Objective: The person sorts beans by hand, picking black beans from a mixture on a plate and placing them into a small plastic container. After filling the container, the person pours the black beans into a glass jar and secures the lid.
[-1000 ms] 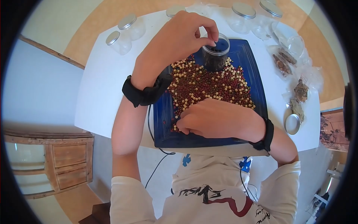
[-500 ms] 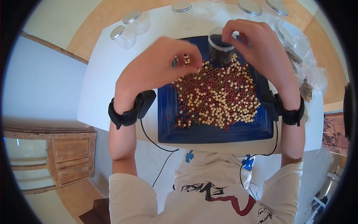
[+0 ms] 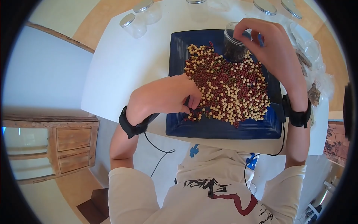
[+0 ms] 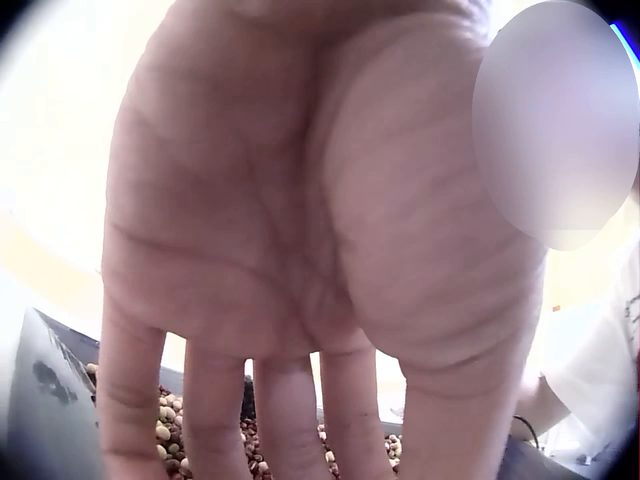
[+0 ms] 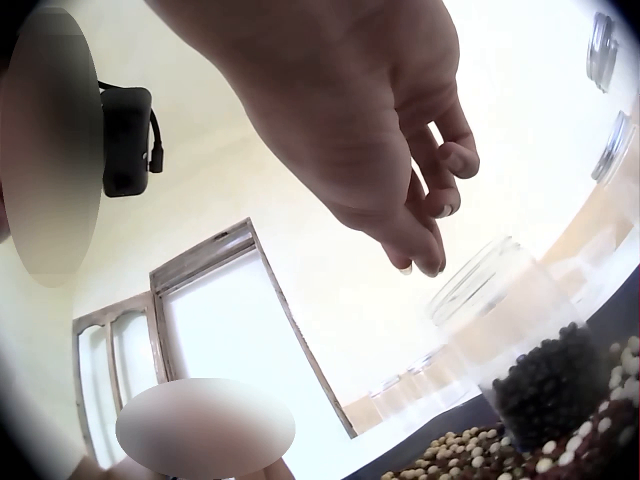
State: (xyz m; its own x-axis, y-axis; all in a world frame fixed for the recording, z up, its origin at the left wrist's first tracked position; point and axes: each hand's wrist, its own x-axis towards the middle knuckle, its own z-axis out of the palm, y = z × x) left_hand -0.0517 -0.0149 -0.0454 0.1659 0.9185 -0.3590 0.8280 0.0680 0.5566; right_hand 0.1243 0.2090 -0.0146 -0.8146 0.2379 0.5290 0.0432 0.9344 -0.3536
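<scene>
My left hand [image 3: 164, 96] reaches down to the left front of a blue square tray [image 3: 223, 132], thumb and forefinger slightly parted at the beans. Its fingers extend downward in the left wrist view, fingertips out of frame. Mixed red, cream and green beans [image 3: 227, 82] cover the tray's middle. At the tray's far side stands a clear, lidless jar [image 3: 234, 54], partly filled with black beans [image 5: 548, 385]. Above the jar's mouth is my right hand [image 3: 270, 46], bent at the wrist, thumb and forefinger tips close together. I cannot tell whether a bean is between them.
Clear jars with silver lids, such as one at the left [image 3: 134, 26], stand along the white table's [image 3: 112, 71] far edge. Plastic bags [image 3: 322, 84] with dried material lie on the right. Cables from both wrist cameras hang past the table's front edge.
My left hand has left the jar's mouth and come down to the tray's left front. My right hand has risen from the front beans to the jar, where it stays.
</scene>
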